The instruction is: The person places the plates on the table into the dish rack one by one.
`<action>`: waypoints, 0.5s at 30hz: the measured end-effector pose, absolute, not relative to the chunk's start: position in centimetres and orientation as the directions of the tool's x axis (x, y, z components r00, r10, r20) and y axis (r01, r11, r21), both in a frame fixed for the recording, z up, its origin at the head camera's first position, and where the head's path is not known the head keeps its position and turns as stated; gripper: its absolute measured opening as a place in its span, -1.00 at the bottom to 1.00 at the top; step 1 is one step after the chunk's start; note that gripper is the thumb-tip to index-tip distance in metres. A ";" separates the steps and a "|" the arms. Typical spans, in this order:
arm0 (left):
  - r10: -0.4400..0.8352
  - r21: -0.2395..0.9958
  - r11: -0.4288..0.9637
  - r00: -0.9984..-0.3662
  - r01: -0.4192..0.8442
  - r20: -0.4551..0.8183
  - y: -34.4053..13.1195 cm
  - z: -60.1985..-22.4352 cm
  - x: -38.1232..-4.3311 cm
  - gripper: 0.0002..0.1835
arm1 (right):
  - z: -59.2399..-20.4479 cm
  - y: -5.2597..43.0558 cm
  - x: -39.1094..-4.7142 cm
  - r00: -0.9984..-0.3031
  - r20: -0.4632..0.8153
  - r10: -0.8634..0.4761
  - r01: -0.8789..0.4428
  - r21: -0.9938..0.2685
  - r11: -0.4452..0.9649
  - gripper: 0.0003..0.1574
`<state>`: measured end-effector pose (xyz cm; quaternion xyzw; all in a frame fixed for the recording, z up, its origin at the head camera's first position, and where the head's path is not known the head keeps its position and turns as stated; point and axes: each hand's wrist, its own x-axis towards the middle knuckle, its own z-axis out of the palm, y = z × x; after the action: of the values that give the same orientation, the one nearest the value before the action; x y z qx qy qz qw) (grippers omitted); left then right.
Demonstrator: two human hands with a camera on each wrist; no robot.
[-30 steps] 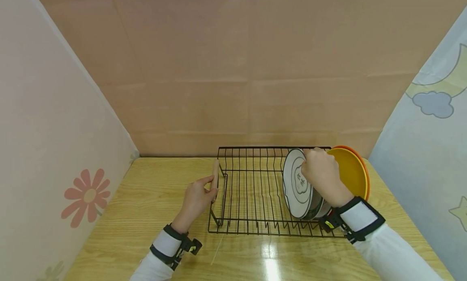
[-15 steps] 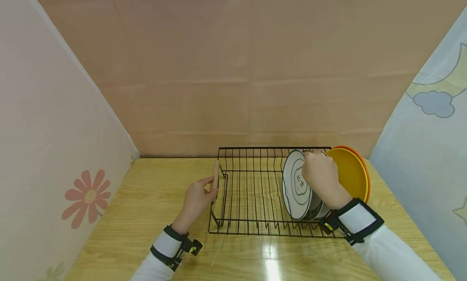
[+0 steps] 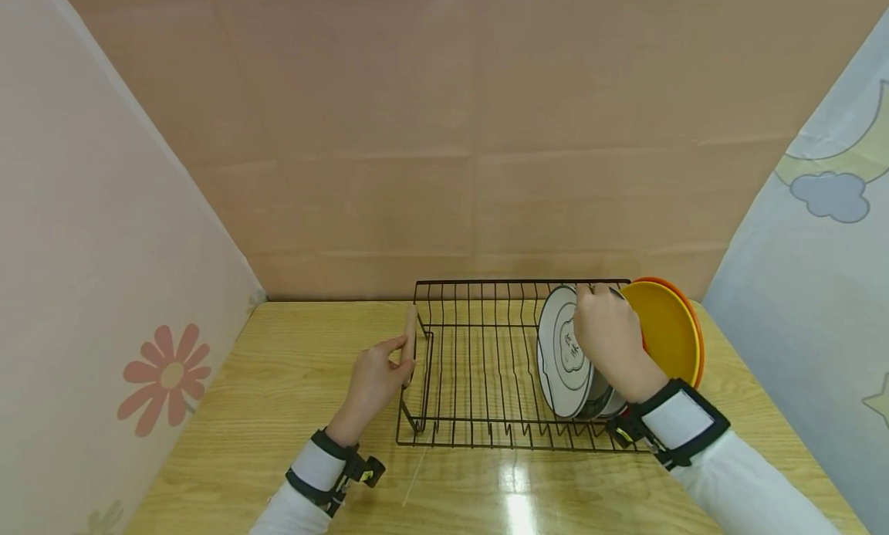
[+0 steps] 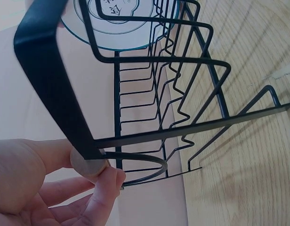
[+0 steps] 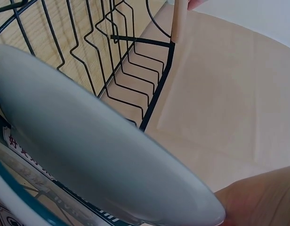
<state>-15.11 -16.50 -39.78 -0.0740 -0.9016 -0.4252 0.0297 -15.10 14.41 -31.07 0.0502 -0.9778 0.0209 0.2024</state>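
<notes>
A black wire dish rack [image 3: 486, 365] stands on the wooden table. My left hand [image 3: 375, 377] pinches the wooden handle [image 3: 410, 342] at its left end; the left wrist view shows thumb and fingers around that handle. On the rack's right half, a white plate [image 3: 564, 350] with dark rings and lettering stands on edge. My right hand [image 3: 611, 338], fingers curled, holds the top edge of the dishes just right of it. In the right wrist view, the fingers meet the far edge of a plain pale plate [image 5: 107, 141]. The fingertips are mostly hidden.
A yellow plate [image 3: 663, 326] and an orange plate [image 3: 699, 342] stand at the rack's right end. Behind the rack rises a tan paper backdrop [image 3: 444, 133]. Decorated panels flank both sides. A thin pale strip [image 3: 414, 477] lies in front of the rack.
My right hand has shifted very slightly, and a dark curved edge now shows by its knuckles. A bit of red appears beside the wrist. The left hand and rack stay put.
</notes>
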 end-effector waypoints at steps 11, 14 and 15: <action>0.106 0.761 0.631 -0.989 0.150 0.107 -16.5 -39.8 -15.1 -0.53 | -31.0 14.2 -14.8 -0.912 0.400 -0.090 -0.107 -0.018 0.994 -0.67; 0.107 0.757 0.636 -0.989 0.149 0.104 -16.5 -39.8 -15.2 -0.53 | -31.0 14.1 -14.9 -0.909 0.407 -0.089 -0.107 -0.020 0.994 -0.66; 0.107 0.755 0.639 -0.989 0.149 0.104 -16.5 -39.8 -15.2 -0.53 | -31.0 14.1 -14.9 -0.908 0.410 -0.089 -0.108 -0.022 0.994 -0.66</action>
<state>-15.16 -16.51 -39.77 -0.0707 -0.9048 -0.4192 0.0249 -14.89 14.07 -30.99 0.0504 -0.9764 0.0222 0.2087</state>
